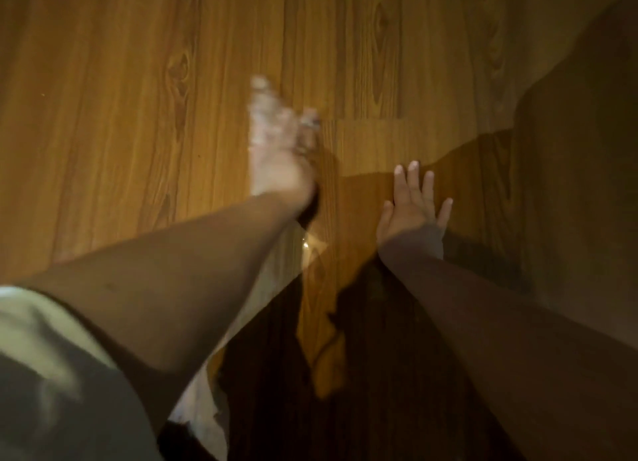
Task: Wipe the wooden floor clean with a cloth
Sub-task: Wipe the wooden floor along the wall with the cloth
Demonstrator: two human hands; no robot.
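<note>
Right hand flat on wooden floor, fingers straight and spread, holding nothing. Left hand up-left of right hand, motion-blurred; can't tell its finger state. Pale fabric down-left of right hand, under the left forearm; can't tell if it's the cloth.

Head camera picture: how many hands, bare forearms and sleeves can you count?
Hands: 2, the left hand and the right hand
Bare forearms: 2, the left forearm and the right forearm
Sleeves: 1, a pale sleeve
Total: 5
</note>
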